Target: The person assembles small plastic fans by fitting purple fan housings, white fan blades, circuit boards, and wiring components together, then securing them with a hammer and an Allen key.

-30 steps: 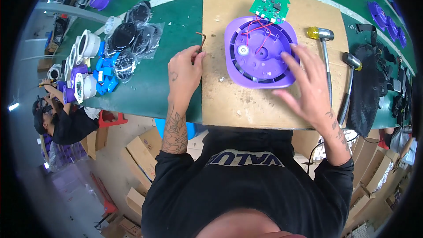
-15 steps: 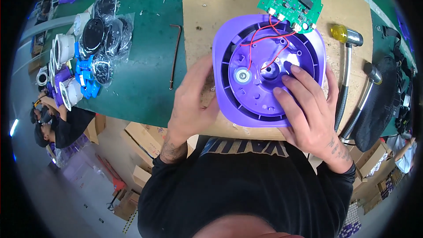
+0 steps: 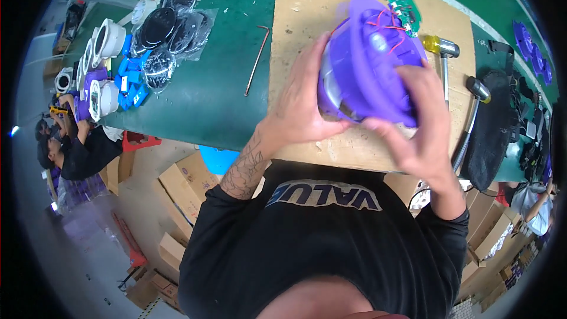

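Observation:
Between my hands a round purple plastic housing (image 3: pixel 365 74) is tilted on its side, its open face turned to the right. My left hand (image 3: pixel 300 103) is closed round its left wall, thumb underneath at the near side. With fingers over the rim and thumb at the near edge, my right hand (image 3: pixel 422 121) grips the other side. A green circuit board (image 3: pixel 404 10) hangs at the far right rim, joined by thin red wires (image 3: pixel 385 26) to the inside. Part of the lighter outer wall shows beside my left fingers. Motion blurs the housing.
Cardboard (image 3: pixel 298 18) covers the middle of the green table. An L-shaped hex key (image 3: pixel 257 62) lies left. At right are a yellow-headed hammer (image 3: pixel 442 46), a second hammer (image 3: pixel 478 90) and a black mesh piece (image 3: pixel 489 136). Bagged black discs (image 3: pixel 158 26) and blue parts (image 3: pixel 131 80) sit far left.
The housing has gone from lying flat to tilted up on its side. My left hand has closed on its wall, and my right hand has shifted to the rim. The board has swung with it.

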### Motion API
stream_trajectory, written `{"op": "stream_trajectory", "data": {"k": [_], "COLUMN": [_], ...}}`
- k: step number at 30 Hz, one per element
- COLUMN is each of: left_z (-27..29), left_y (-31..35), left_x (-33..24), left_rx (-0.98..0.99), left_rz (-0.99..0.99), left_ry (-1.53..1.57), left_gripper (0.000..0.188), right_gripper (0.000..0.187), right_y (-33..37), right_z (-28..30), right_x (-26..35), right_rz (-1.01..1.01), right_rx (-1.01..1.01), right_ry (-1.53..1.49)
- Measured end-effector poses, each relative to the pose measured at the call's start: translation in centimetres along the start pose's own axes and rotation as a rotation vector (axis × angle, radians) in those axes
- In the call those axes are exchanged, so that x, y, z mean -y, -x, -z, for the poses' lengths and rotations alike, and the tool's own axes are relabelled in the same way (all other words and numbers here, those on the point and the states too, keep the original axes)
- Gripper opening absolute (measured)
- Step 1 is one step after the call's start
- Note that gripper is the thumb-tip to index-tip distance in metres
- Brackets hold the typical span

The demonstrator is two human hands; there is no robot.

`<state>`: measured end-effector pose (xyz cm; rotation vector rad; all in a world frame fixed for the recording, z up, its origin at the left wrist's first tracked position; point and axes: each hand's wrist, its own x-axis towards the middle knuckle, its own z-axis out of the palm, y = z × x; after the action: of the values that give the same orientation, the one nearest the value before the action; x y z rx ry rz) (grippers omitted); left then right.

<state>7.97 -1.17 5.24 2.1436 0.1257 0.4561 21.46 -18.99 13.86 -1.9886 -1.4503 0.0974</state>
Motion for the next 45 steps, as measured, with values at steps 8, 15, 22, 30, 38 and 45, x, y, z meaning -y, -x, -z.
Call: {"op": "stream_trajectory", "data": {"k": [8,15,22,30,38,45], "left_z": [2.4,-1.8,-2.7,-2.8,-3.0,-2.4], "left_y": [-0.7,-1.8,-2.5,-2.1,-2.6,-1.5], "left_x": [-4.4,-7.6,-6.4,-5.7,-6.7,-5.8], "left_rx": [0.041,-0.193,-0.255,-0.241,-0.288,-0.223], "left_rz": [-0.196,-0.378,-0.432,-0.3,-0.304,-0.284], "left_ry": [-0.249,0.004,-0.007,0.112,0.005,0.124], "left_gripper": [0.118,0.13,0.106,0.101,0.092,0.102], "right_gripper": [0.048,0.042,0.042,0.04,0.04,0.049], "right_y": [3.0,3.8,4.6,4.3,3.8,3.7], "right_z": [3.0,1.6,0.9,0.3,-0.4,-0.3], "right_x": [-0.4,1.8,1.5,1.7,0.9,-0.3], "right_rz": [-0.521,-0.503,-0.542,-0.502,-0.497,-0.471], "right_rx": [-0.215,-0.371,-0.375,-0.386,-0.347,-0.316], "right_ry": [-0.855,-1.091,-1.16,-1.156,-1.131,-0.95]}}
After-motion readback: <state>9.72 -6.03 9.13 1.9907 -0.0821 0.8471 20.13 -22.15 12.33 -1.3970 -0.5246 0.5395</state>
